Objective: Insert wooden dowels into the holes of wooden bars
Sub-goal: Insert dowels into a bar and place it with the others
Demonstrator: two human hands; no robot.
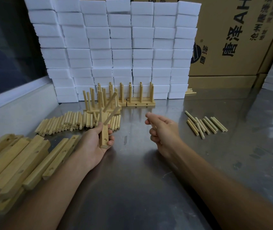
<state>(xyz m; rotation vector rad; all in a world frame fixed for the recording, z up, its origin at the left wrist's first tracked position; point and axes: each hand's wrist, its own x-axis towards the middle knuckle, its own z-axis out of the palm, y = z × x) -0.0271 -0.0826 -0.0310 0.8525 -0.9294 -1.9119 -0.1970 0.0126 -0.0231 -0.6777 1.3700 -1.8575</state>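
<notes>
My left hand (97, 143) grips a short wooden bar (104, 135) above the steel table, an empty hole showing near its lower end. Two dowels (111, 102) stick out of the bar's upper part, tilted up and to the right. My right hand (162, 130) hovers to the right of the bar, fingers loosely curled with thumb and forefinger close together; nothing shows between them. A big pile of loose dowels (69, 122) lies behind my left hand. A smaller group of dowels (205, 125) lies to the right.
Loose drilled bars (23, 161) are heaped at the left front. Finished bars with upright dowels (140, 97) stand at the back before a wall of white foam blocks (116, 47). Cardboard boxes (232, 39) fill the right rear.
</notes>
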